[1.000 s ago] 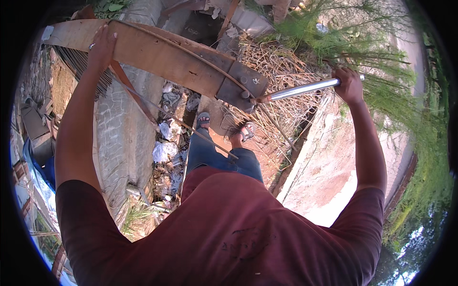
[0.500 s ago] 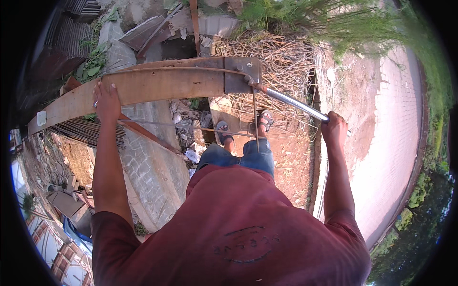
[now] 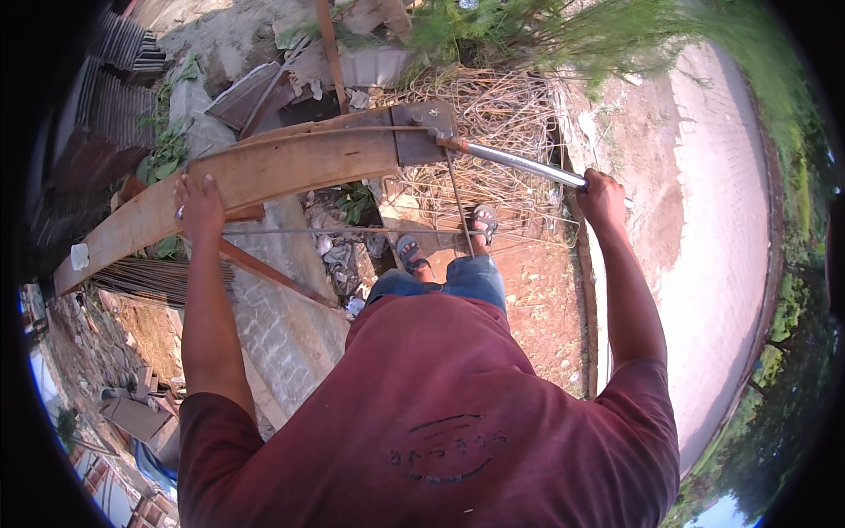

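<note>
A long wooden plank (image 3: 298, 158) spans in front of me, with a dark metal plate (image 3: 414, 121) on its right end. My left hand (image 3: 201, 207) lies on the plank, fingers spread along its face. A thin rod runs along the plank to a rusty fitting (image 3: 451, 143) on the plate, where another length (image 3: 459, 202) angles down toward my legs. My right hand (image 3: 601, 198) is closed around a shiny metal pipe handle (image 3: 524, 165) attached to that fitting. A further thin rod (image 3: 343, 231) crosses below the plank.
Tangled rusty bent rods (image 3: 502, 106) lie beyond my sandaled feet. Bundled straight rods (image 3: 154, 277) are at left, near a concrete slab (image 3: 282, 326) and rubble. A pale paved strip (image 3: 717, 220) runs along the right, with greenery (image 3: 563, 35) overhanging. Corrugated sheets (image 3: 123, 97) stand upper left.
Both hands and the plank first sat higher and further left or right with the view shift; now the pipe handle angles down rightward, where a second ago it angled up to my right hand.
</note>
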{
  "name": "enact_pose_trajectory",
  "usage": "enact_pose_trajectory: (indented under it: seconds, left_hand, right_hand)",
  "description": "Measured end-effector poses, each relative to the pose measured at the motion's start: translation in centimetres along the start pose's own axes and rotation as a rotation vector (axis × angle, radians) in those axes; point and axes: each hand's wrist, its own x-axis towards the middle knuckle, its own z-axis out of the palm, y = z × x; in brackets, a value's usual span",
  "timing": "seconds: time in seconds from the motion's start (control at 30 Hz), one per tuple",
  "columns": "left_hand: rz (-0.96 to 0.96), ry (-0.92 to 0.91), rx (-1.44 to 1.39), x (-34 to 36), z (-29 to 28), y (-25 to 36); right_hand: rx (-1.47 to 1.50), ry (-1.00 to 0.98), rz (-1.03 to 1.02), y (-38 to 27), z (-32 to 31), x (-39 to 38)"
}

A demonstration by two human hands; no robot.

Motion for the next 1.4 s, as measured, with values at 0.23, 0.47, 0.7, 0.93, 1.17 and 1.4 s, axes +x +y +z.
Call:
enact_pose_trajectory:
  seconds: [0.23, 0.47, 0.7, 0.93, 1.17, 1.4]
  left_hand:
    - [-0.017, -0.013, 0.006, -0.1, 0.0, 0.0]
    - [-0.024, 0.017, 0.011, -0.2, -0.1, 0.1]
    - [-0.03, -0.03, 0.038, -0.3, -0.7, 0.6]
    - [-0.035, -0.047, 0.04, -0.2, -0.5, 0.3]
    - [-0.01, -0.038, -0.021, 0.0, 0.1, -0.2]
    - [-0.026, -0.079, 0.009, -0.3, -1.2, 1.0]
  right_hand:
    - [0.051, 0.01, -0.163, 1.3, -1.7, 1.8]
    - [0.006, -0.037, -0.141, -0.4, -3.5, 2.7]
    - [-0.075, -0.088, -0.112, 0.2, -2.4, 2.4]
    - [0.006, -0.239, -0.071, -1.0, -3.4, 0.8]
    - [-0.087, -0.171, 0.083, -2.3, -2.3, -0.7]
    - [-0.036, -0.22, 0.327, -5.4, -2.5, -5.0]
